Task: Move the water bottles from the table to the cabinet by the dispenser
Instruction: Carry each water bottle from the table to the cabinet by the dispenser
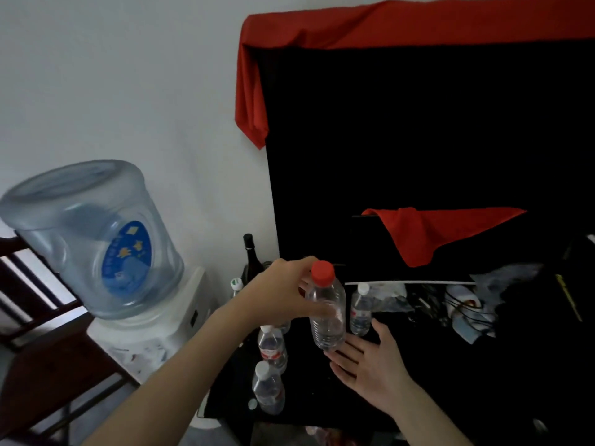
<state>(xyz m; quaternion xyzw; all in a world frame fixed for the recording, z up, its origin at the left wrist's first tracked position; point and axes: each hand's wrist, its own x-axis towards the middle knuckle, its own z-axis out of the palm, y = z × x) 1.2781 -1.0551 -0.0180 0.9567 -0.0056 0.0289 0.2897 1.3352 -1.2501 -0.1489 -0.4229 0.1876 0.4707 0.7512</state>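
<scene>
Gripping the upright red-capped bottle (326, 312) near its neck, your left hand (280, 294) leads (right hand (370, 365) spread open beneath its base).

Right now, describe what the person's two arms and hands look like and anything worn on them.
Both are bare. The left hand and the right hand carry no gloves, and no rings, watch or bracelet show. Both forearms are uncovered all the way to the frame's bottom edge; no sleeve, cuff or marking is visible. The lighting is dim, so fine details cannot be made out.

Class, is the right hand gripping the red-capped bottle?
No, the left hand grips the red-capped bottle; the right hand lies open below it.
</scene>
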